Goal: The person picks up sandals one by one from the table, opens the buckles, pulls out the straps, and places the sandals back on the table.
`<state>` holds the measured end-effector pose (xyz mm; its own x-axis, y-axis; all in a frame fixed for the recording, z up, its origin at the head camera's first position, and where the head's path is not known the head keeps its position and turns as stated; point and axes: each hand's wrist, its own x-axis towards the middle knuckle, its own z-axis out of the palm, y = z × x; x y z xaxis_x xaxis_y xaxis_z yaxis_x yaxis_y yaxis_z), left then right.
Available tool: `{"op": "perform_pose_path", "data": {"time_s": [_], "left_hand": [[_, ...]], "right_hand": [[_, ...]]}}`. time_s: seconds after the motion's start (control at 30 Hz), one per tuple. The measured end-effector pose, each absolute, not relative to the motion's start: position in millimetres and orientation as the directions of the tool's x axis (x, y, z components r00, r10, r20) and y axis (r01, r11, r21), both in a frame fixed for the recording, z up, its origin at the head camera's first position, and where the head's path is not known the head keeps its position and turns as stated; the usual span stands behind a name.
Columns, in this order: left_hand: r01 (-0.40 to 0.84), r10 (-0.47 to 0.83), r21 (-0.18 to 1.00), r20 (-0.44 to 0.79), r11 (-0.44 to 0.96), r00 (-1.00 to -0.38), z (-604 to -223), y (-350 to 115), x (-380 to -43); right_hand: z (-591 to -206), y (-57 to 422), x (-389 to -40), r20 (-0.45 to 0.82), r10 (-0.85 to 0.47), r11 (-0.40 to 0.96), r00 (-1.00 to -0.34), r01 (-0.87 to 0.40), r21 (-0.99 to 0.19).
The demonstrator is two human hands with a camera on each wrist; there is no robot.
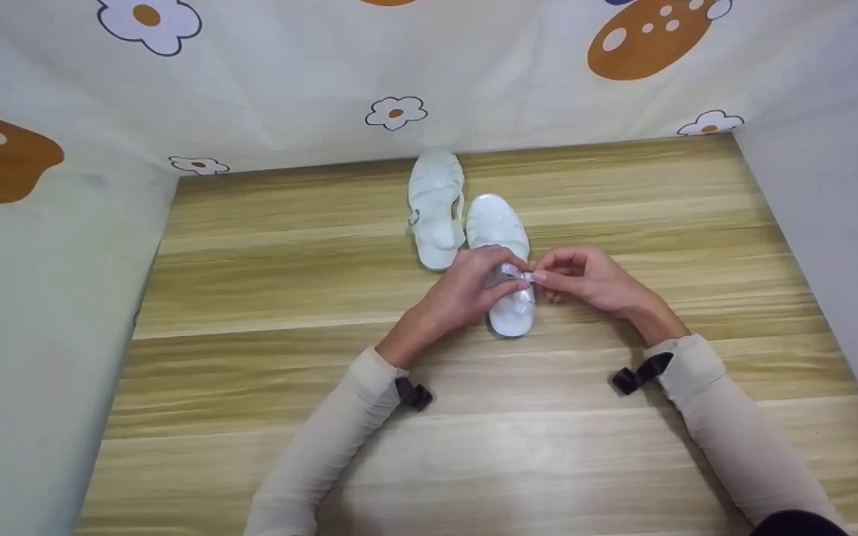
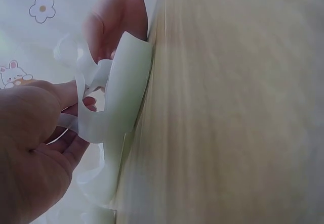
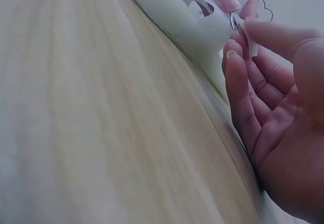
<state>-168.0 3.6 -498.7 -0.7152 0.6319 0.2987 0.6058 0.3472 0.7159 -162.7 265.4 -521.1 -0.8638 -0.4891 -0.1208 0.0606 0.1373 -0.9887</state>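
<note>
Two white jelly sandals lie on the wooden floor (image 1: 265,298). The far sandal (image 1: 436,208) lies untouched by the back cloth. Both hands meet over the ankle strap (image 1: 524,276) of the near sandal (image 1: 500,227). My left hand (image 1: 512,272) pinches the strap from the left, and its thumb and fingers (image 2: 83,102) curl round the band beside the heel (image 2: 121,97). From the other side my right hand (image 1: 542,278) pinches the strap end (image 3: 250,44) between thumb and forefinger, next to a small metal buckle (image 3: 235,21). The right hand's other fingers (image 3: 240,97) hang loosely curled.
A cloth backdrop (image 1: 399,74) printed with flowers and mushrooms closes the back and the left side. A plain pale wall (image 1: 831,223) stands on the right. Bare wood floor lies in front of the hands and to both sides. Black camera mounts (image 1: 634,376) sit at both wrists.
</note>
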Motion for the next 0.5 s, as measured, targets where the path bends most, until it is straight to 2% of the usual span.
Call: {"op": "perform_pose_path", "data": {"time_s": [0.27, 0.5], "left_hand": [[0.573, 0.613, 0.735, 0.276, 0.362, -0.74, -498.9, 4.9, -167.5], [0.533, 0.557, 0.742, 0.261, 0.406, -0.788, -495.3, 5.3, -167.8]], "right_hand": [[-520.4, 265.4, -161.8, -0.147, -0.462, 0.138, -0.874, 0.093, -0.986], [-521.0, 269.3, -162.4, -0.14, -0.469, 0.076, -0.872, 0.118, -0.99]]}}
